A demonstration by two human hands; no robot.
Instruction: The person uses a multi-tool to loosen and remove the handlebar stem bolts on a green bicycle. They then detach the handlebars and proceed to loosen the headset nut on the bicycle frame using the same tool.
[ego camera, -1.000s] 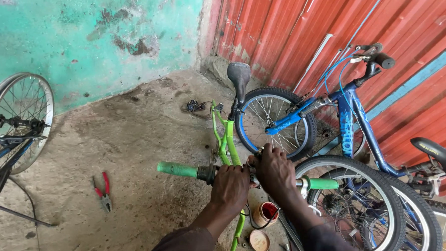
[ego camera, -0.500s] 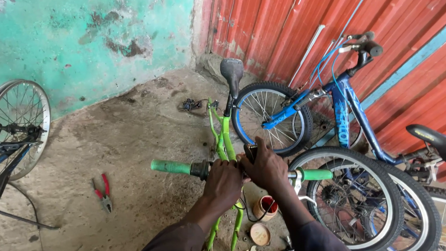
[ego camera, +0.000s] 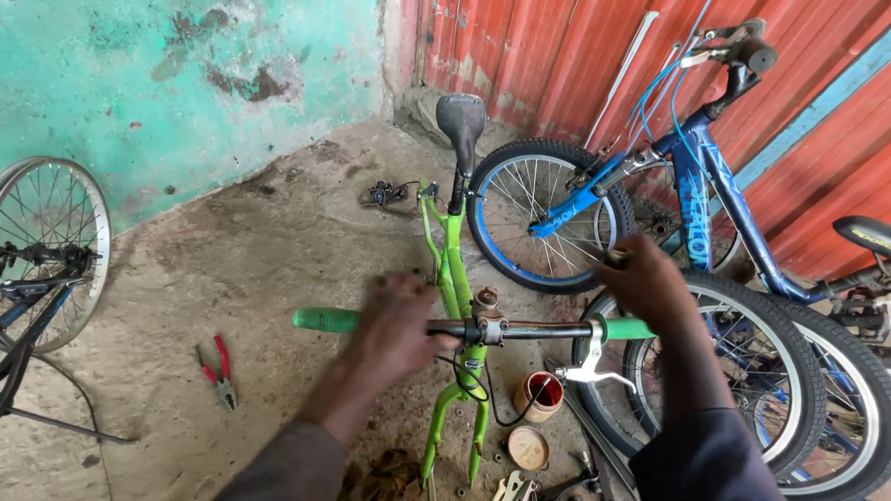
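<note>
My left hand [ego camera: 394, 323] and right hand [ego camera: 647, 282] each grasp the handlebar [ego camera: 529, 329], which lies crosswise before me on the green bicycle frame [ego camera: 454, 280]; both hands equally near.

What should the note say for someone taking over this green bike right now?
Left hand: on the handlebar beside the stem, blurred, grip unclear.
Right hand: on the bar's right end above the brake lever.
Green bike frame: no wheels fitted, fork ends bare.
Small tin, lid, spanners on the ground below; pliers lie left.
Left: wheels.
</note>
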